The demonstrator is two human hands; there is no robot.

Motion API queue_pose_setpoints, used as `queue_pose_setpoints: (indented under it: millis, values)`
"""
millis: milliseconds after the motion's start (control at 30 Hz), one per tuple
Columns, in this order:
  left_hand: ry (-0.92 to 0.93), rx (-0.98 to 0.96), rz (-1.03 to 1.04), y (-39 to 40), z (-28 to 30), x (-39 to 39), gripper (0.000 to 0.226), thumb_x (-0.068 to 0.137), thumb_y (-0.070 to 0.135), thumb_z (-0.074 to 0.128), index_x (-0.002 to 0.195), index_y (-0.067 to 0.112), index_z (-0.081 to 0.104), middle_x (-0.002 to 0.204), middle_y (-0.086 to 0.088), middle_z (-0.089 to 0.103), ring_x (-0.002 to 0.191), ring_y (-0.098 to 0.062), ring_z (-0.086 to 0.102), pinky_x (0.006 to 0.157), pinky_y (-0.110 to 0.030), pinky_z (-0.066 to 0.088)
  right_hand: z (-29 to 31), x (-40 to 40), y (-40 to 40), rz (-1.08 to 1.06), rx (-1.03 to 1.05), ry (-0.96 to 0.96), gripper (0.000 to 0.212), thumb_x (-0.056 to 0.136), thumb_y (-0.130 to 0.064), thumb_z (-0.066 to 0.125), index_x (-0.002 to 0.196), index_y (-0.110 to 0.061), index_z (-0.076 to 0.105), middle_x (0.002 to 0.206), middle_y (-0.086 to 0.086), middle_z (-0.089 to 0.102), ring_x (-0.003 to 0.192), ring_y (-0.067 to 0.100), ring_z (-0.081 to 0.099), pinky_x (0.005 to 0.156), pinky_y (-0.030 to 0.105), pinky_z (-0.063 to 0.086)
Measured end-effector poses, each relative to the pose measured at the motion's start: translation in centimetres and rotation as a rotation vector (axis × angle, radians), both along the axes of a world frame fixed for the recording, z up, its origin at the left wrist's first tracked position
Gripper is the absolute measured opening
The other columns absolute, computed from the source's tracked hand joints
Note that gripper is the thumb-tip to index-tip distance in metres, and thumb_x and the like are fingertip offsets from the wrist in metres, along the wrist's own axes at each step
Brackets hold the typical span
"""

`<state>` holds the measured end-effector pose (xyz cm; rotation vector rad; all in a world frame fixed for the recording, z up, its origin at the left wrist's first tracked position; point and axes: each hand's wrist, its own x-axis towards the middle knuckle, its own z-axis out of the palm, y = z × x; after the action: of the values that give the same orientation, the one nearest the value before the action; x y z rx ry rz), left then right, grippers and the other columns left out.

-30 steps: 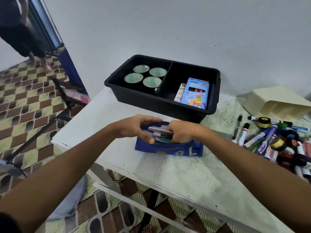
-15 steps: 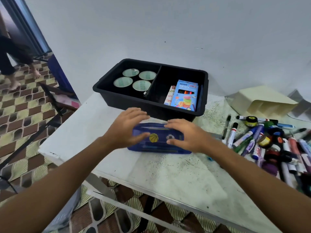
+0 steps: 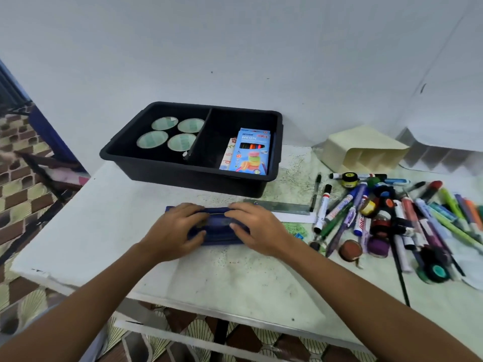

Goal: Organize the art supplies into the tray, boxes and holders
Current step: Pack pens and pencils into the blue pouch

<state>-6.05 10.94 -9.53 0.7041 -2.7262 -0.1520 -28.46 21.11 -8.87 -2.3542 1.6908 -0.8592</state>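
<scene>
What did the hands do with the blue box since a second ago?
A second ago both hands held the blue pencil box open, with things inside. Then they shut it and laid it flat. Now the left hand and right hand press down on its closed lid. The black tray, the neon pencil pack and the marker pile stayed put.

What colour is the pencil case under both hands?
Dark blue; the pencil case lies flat on the table, clearest in the head view.
</scene>
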Motion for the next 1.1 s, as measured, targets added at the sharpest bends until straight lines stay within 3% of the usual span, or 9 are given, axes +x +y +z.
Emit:
queue_pose_setpoints:
  millis: [133, 233, 367, 467, 567, 733, 867, 967, 1100]
  values:
    - [0.137, -0.007, -0.173, 1.8, 1.2, -5.2, 0.030, 0.086, 0.028, 0.054, 0.103, 0.010, 0.071, 0.104, -0.004, 0.068, 0.094, -0.019, 0.060, 0.079, -0.031, 0.053, 1.2, -4.5, 1.9, -0.143, -0.080, -0.112, 0.022, 0.086, -0.009, 0.057, 0.102, -0.004, 0.071, 0.101, 0.009, 0.071, 0.089, 0.024, 0.067, 0.080, 0.035, 0.056]
    - [0.144, -0.024, -0.270, 3.1, 1.5, -9.7, 0.026, 0.083, 0.026, 0.061, 0.101, 0.012, 0.072, 0.101, -0.002, 0.069, 0.091, -0.018, 0.061, 0.079, -0.030, 0.052, 2.5, -8.7, 3.6, -0.254, 0.068, -0.078, 0.022, 0.086, -0.008, 0.058, 0.103, -0.008, 0.072, 0.098, 0.006, 0.071, 0.087, 0.021, 0.064, 0.078, 0.040, 0.055]
    - [0.092, -0.008, -0.265, 3.7, 1.3, -13.7, 0.027, 0.076, 0.021, 0.072, 0.101, 0.010, 0.072, 0.097, -0.003, 0.068, 0.088, -0.021, 0.060, 0.069, -0.035, 0.053, 3.0, -11.4, 5.3, -0.221, 0.387, 0.162, 0.031, 0.083, -0.030, 0.072, 0.113, -0.022, 0.071, 0.108, 0.002, 0.063, 0.101, 0.020, 0.051, 0.086, 0.037, 0.043]
    - [0.055, 0.046, -0.203, 3.3, 0.9, -15.1, 0.028, 0.079, 0.022, 0.064, 0.103, 0.009, 0.070, 0.097, -0.003, 0.068, 0.091, -0.022, 0.059, 0.069, -0.037, 0.052, 2.0, -10.7, 5.7, -0.173, 0.414, 0.275, 0.037, 0.079, -0.042, 0.073, 0.114, -0.029, 0.071, 0.113, 0.000, 0.056, 0.105, 0.020, 0.045, 0.086, 0.035, 0.039]
    - [-0.013, 0.119, -0.144, 3.0, 0.9, -16.2, 0.029, 0.085, 0.019, 0.055, 0.110, 0.011, 0.066, 0.106, -0.003, 0.066, 0.100, -0.023, 0.057, 0.078, -0.041, 0.052, 1.3, -10.2, 5.5, -0.164, 0.386, 0.290, 0.030, 0.081, -0.040, 0.072, 0.107, -0.026, 0.074, 0.108, 0.001, 0.056, 0.105, 0.020, 0.044, 0.085, 0.035, 0.038]
    - [-0.164, 0.125, -0.021, 3.1, 0.9, -18.3, 0.027, 0.091, 0.010, 0.050, 0.116, 0.010, 0.061, 0.115, -0.006, 0.062, 0.111, -0.025, 0.051, 0.081, -0.040, 0.050, 3.1, -11.8, 6.6, -0.402, 0.298, -0.202, 0.015, 0.085, -0.024, 0.073, 0.095, -0.014, 0.068, 0.092, -0.004, 0.061, 0.086, 0.012, 0.056, 0.078, 0.029, 0.047]
    - [-0.095, 0.082, -0.007, 2.9, 0.7, -18.8, 0.026, 0.086, 0.005, 0.056, 0.110, 0.006, 0.065, 0.106, -0.009, 0.062, 0.102, -0.028, 0.054, 0.080, -0.042, 0.049, 4.3, -14.0, 7.8, -0.588, 0.200, -0.592, 0.019, 0.087, -0.011, 0.070, 0.105, -0.014, 0.064, 0.089, 0.003, 0.068, 0.071, 0.014, 0.069, 0.067, 0.026, 0.058]
    - [0.018, 0.068, -0.089, 2.9, 0.8, -18.7, 0.027, 0.079, -0.006, 0.062, 0.104, 0.002, 0.068, 0.095, -0.012, 0.061, 0.086, -0.031, 0.059, 0.068, -0.043, 0.052, 5.0, -14.7, 8.4, -0.609, 0.116, -0.782, 0.027, 0.091, -0.004, 0.063, 0.116, -0.012, 0.059, 0.079, 0.006, 0.065, 0.058, 0.018, 0.067, 0.054, 0.023, 0.055]
    - [0.098, 0.012, -0.168, 3.8, 1.7, -18.6, 0.020, 0.080, -0.009, 0.058, 0.093, 0.005, 0.062, 0.087, -0.011, 0.061, 0.068, -0.029, 0.057, 0.053, -0.036, 0.044, 5.7, -15.0, 8.1, -0.643, 0.159, -0.996, 0.018, 0.097, 0.001, 0.046, 0.102, -0.007, 0.061, 0.075, 0.013, 0.062, 0.055, 0.021, 0.060, 0.050, 0.031, 0.049]
